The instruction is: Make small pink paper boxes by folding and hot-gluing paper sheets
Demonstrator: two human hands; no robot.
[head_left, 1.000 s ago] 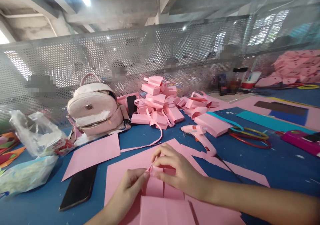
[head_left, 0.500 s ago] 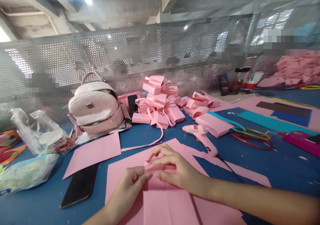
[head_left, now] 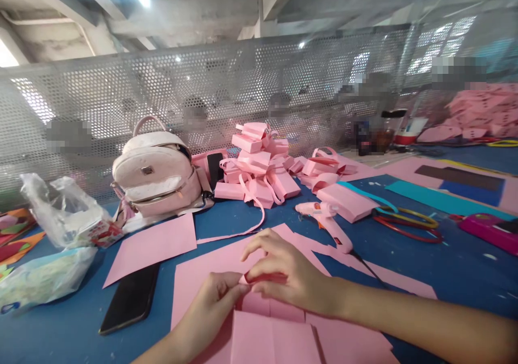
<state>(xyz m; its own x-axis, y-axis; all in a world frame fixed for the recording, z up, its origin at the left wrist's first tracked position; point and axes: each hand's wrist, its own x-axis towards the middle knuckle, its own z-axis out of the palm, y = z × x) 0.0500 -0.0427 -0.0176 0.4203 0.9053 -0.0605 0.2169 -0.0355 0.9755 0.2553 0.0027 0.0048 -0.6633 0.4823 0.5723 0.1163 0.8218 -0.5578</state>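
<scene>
A creased piece of pink paper lies in front of me with its far end folded up between my hands. My left hand pinches the left corner of that folded end between thumb and fingers. From the right, my right hand grips the same fold, thumb on the near side and fingers curled over the far side, the index finger lifted a little. Under both hands is a larger pink sheet. Just beyond my right hand, a pink glue gun rests on its side, touching neither hand.
Pink paper boxes with strap handles are heaped at the back centre, beside a pale backpack. A phone lies at left, partly under a pink sheet. Plastic bags are far left. Coloured cords lie at right.
The folded end of the paper has been pressed lower and bent toward me. My right hand's fingers have shifted and its index finger has risen slightly; my left hand keeps its pinch.
</scene>
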